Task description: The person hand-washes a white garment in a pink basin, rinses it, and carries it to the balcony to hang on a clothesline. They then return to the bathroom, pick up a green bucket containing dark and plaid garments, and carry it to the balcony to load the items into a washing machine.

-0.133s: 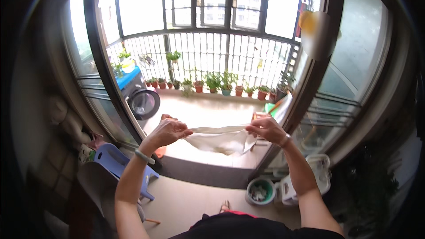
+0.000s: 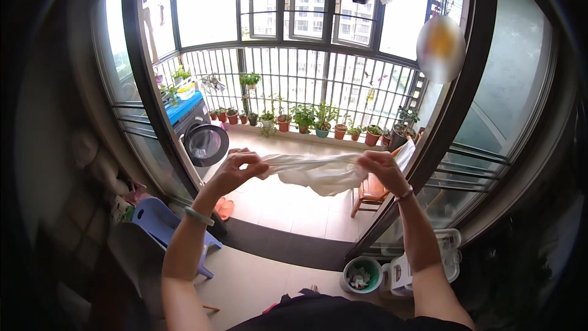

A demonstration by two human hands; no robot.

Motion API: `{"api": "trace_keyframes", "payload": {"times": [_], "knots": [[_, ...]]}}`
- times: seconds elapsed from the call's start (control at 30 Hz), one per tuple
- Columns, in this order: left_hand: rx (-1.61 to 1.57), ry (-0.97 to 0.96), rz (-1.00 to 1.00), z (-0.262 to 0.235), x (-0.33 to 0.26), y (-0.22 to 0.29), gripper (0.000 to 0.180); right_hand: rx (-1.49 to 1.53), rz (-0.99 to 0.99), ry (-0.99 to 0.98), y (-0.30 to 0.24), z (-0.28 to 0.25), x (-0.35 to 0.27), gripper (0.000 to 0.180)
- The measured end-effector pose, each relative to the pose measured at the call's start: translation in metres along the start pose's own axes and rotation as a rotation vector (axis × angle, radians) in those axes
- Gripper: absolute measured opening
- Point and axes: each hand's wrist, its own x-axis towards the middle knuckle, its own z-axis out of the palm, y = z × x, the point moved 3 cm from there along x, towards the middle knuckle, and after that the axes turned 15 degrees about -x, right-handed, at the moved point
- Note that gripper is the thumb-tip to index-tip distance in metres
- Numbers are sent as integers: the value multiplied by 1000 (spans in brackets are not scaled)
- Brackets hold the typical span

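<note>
A white cloth garment (image 2: 321,175), thin and wrinkled, is stretched between my two hands in front of me. My left hand (image 2: 241,168) pinches its left end, and a pale bangle circles that wrist. The right end is gripped by my right hand (image 2: 381,169), whose wrist wears a thin band. Between the hands the upper edge runs nearly level, with the lower part bunched and lifted. What kind of garment it is, I cannot make out.
Ahead, past a dark door sill (image 2: 282,244), lies a balcony with potted plants (image 2: 303,117). A washing machine (image 2: 205,144) has its door open. A wooden chair (image 2: 370,193) stands right, a blue plastic chair (image 2: 156,220) left. Near my feet is a bin (image 2: 361,274).
The white cloth and both hands have risen slightly and spread a little wider. The cloth's lower part has swung upward. My view has shifted a little.
</note>
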Motion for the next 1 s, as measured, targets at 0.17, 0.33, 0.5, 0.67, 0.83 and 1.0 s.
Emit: {"api": "trace_keyframes", "payload": {"times": [0.17,0.33,0.5,0.67,0.83,1.0], "knots": [[187,66,36,-21,33,-11,23,-454,-293,92,2,-16,52,38],[39,94,144,-36,67,-32,19,-302,-177,130,29,-25,80,31],[-144,191,188,-42,99,-50,19,-364,-189,172,48,-31,103,27],[-325,71,-30,-61,126,-78,42,58,175,287,95,-21,129,33],[-386,151,7,-68,160,-71,43,-13,35,308,85,-29,140,30],[11,-217,-279,-64,162,-144,25,-391,69,-16,127,14,160,34]]}}
